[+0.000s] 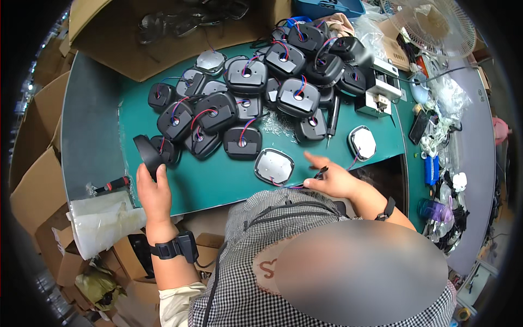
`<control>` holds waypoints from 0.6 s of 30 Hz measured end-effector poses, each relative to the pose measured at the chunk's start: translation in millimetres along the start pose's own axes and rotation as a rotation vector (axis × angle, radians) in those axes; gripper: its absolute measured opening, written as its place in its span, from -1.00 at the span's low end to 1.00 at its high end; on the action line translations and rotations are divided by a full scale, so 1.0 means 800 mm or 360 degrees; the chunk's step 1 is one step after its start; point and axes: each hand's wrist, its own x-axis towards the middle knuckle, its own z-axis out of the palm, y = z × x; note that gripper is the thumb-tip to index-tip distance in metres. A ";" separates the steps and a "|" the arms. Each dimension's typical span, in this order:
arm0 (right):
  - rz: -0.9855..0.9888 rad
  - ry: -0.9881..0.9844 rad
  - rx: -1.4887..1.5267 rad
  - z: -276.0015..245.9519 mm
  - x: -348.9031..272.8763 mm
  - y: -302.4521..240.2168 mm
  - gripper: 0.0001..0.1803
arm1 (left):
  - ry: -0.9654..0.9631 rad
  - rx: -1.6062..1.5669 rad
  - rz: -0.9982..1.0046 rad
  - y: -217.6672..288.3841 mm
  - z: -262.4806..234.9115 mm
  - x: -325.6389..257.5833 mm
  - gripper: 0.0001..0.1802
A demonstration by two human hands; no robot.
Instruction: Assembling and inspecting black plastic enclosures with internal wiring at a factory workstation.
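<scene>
While the left hand (154, 188) grips a curved black housing (148, 154), the right hand (333, 179) pinches wires (321, 173)

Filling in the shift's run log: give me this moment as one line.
left hand: holds black housing | right hand: on wires beside silver plate | green mat: pile of black housings

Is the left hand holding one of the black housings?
Yes, the left hand grips a black housing at the green table's near edge.

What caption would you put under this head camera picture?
A left hand holds a black housing while the right hand pinches wires beside a silver plate on the green mat.
</scene>
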 end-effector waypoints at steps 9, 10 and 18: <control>-0.0906 0.0110 0.0163 -0.066 -0.068 -0.049 -0.13 | -0.0022 -0.0547 0.0264 0.124 -0.004 0.006 -0.80; -0.0911 -0.0186 0.0310 -0.052 -0.070 -0.055 -0.17 | -0.0050 -0.0607 0.0353 0.131 0.004 0.008 -0.77; -0.0770 -0.0887 0.0537 -0.016 -0.102 0.017 -0.39 | -0.0214 -0.0300 0.0685 0.149 0.040 -0.004 -0.43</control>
